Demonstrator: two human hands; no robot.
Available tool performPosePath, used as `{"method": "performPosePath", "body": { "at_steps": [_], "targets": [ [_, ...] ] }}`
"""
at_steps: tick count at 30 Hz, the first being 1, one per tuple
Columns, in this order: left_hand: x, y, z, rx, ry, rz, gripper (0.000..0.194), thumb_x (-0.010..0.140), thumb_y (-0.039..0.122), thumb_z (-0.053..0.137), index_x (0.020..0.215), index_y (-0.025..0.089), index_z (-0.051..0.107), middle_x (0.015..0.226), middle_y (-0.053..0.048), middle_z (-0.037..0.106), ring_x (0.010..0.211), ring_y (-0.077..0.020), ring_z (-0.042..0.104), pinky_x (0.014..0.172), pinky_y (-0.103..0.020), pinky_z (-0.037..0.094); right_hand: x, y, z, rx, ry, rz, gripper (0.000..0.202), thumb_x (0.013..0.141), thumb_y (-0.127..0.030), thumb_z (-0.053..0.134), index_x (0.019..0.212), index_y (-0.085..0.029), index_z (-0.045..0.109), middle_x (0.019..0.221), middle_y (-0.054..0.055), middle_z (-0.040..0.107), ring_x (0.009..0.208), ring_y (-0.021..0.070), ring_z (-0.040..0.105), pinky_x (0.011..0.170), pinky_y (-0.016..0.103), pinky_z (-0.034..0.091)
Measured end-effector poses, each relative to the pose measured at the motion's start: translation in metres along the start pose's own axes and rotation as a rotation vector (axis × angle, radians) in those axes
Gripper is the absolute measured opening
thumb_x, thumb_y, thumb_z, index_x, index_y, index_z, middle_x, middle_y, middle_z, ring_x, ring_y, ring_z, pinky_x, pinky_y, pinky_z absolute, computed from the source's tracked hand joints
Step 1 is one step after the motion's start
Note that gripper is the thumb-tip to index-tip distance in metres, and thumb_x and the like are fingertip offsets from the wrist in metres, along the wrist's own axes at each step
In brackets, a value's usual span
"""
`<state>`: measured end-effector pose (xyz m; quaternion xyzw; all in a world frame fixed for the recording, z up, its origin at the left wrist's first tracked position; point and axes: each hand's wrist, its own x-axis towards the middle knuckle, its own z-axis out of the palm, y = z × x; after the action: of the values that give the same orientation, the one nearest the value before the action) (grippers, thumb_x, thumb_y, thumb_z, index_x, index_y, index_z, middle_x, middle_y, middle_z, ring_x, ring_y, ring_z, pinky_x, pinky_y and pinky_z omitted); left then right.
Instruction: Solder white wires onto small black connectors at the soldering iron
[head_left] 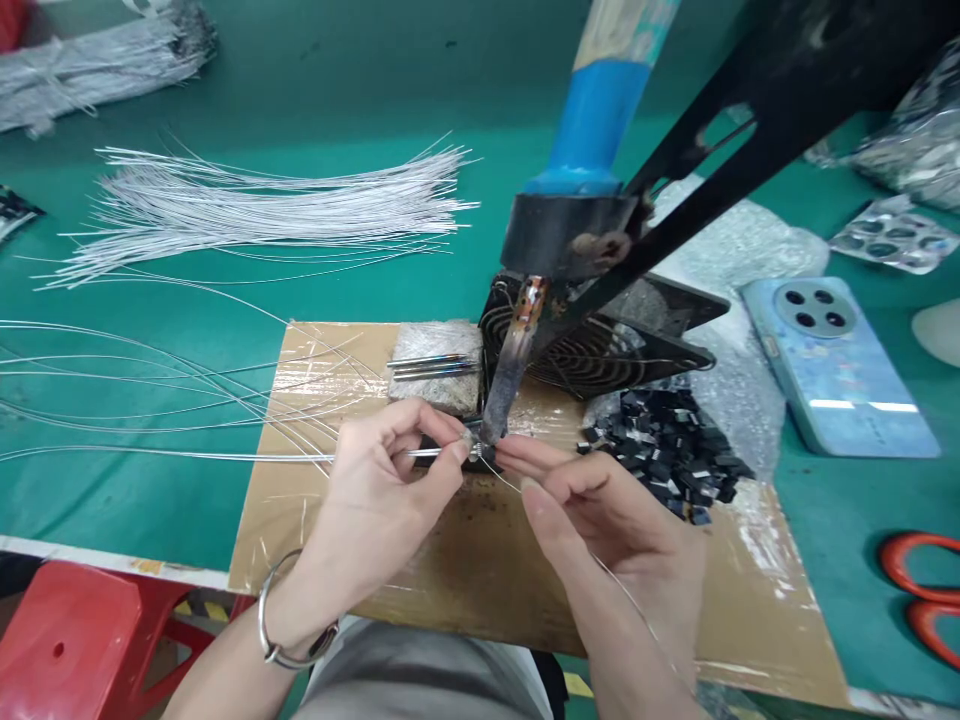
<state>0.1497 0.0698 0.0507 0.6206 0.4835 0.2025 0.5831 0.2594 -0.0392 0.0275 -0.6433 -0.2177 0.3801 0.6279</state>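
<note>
My left hand [390, 490] is closed, its thumb and forefinger pinching a small part at the end of thin white wires [300, 458]. Just past these fingertips is the dark tip of a mounted soldering iron [500, 410] with a blue handle [592, 130]. My right hand [607, 530] pinches a thin solder wire [501, 474] between thumb and fingers. One end of that wire reaches the iron's tip; the rest trails over my palm towards the wrist. Fingers partly hide the small part, so its exact kind does not show.
A black fan [577, 350] stands behind the iron. Small black parts [675, 450] are heaped on the cardboard [450, 560], right of my hands. A pad [435, 390] carries metal rods. Around lie a white wire bundle [285, 210], a phone [840, 370] and red-handled scissors [926, 590].
</note>
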Motion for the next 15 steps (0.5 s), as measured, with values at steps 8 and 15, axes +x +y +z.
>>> {"method": "performPosePath", "body": {
  "at_steps": [8,15],
  "targets": [
    [-0.0012,0.0015,0.0005,0.009,-0.008,0.035,0.01,0.083,0.015,0.065,0.073,0.015,0.064,0.083,-0.003,0.071,0.068,-0.0132,0.061,0.056,-0.023,0.041,-0.0005,-0.0027,0.0006,-0.013,0.016,-0.014,0.02,0.092,-0.027,0.07,0.074,-0.023,0.061,0.112,0.003,0.078,0.106,0.0192,0.073,0.101,0.035,0.057],
    [-0.0002,0.0019,0.001,0.034,0.003,0.06,0.01,0.083,0.015,0.065,0.073,0.016,0.064,0.083,-0.003,0.072,0.066,-0.0131,0.06,0.052,-0.023,0.038,-0.0012,-0.0056,0.0019,-0.027,0.033,-0.022,0.019,0.092,-0.025,0.07,0.074,-0.024,0.062,0.112,0.002,0.078,0.105,0.0175,0.074,0.099,0.031,0.058]
  ]
}}
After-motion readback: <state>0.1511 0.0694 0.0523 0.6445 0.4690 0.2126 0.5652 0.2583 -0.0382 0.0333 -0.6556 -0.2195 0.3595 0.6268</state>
